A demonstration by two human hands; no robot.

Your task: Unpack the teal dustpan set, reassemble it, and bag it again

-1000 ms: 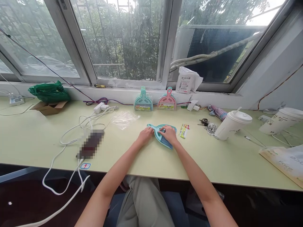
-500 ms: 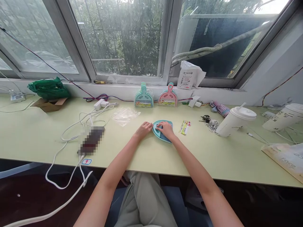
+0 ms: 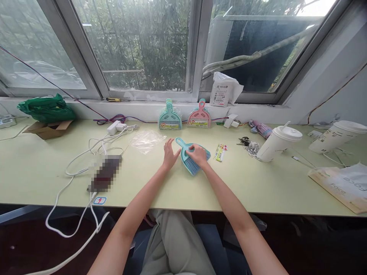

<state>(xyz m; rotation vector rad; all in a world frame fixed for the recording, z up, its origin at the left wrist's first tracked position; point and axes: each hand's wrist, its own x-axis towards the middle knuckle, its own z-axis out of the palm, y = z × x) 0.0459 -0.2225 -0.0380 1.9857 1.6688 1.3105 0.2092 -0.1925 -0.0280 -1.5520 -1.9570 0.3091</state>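
Lying under right-hand fingers, blue brush set; left hand beside.

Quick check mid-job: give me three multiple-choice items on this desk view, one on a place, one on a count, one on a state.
1. Where does the pink dustpan set stand?
A. by the window ledge
B. on the cardboard box
C. under the desk

2. How many lidded paper cups are on the desk?
A. one
B. two
C. four

3. What is the right hand doing?
A. resting on the blue brush and dustpan
B. holding a cup
C. hanging off the desk

Answers:
1 A, beside the teal set.
2 B, both at right.
3 A; the left hand is open alongside.
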